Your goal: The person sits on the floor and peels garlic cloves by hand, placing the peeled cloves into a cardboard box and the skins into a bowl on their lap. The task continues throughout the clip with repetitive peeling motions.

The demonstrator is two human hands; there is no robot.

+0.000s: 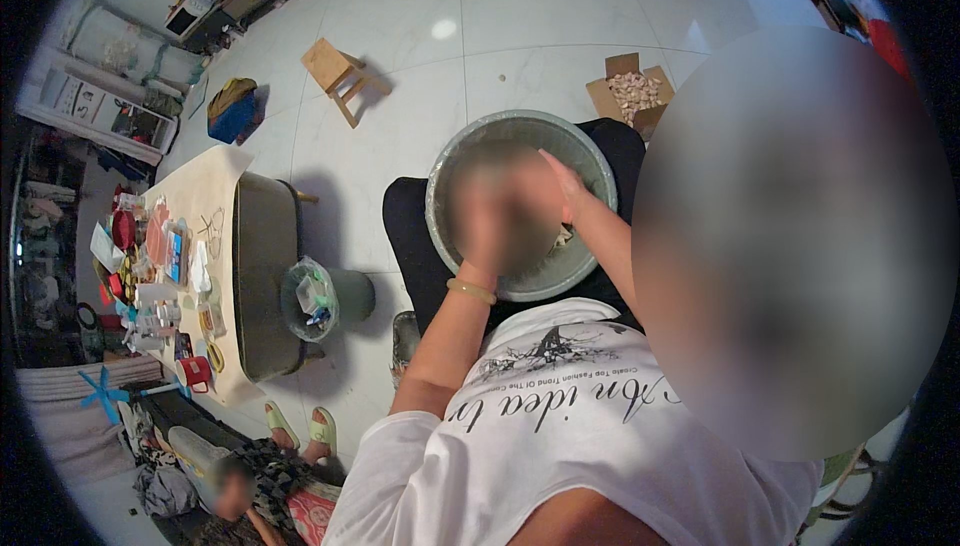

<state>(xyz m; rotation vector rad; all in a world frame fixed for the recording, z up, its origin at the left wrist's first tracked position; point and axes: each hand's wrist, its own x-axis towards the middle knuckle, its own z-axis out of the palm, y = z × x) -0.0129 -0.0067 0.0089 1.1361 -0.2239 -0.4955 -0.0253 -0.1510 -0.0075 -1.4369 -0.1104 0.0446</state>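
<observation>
Between my knees, on dark trousers, stands a round grey-green bin lined with a clear plastic bag. My left hand, with a pale bangle on its wrist, hangs over the bin's mouth. My right hand reaches in from the right side, close to the left. A blurred patch covers most of both hands, so their fingers and anything in them are hidden. Pale scraps show inside the bin, below the right wrist. Beyond my right knee, an opened cardboard box holds many pale pieces that look like garlic cloves.
To the left are a cloth-covered table crowded with household items, a red mug and a lined waste bin. A wooden stool stands ahead on the tiles. Another person sits at lower left. A large blur hides the right side.
</observation>
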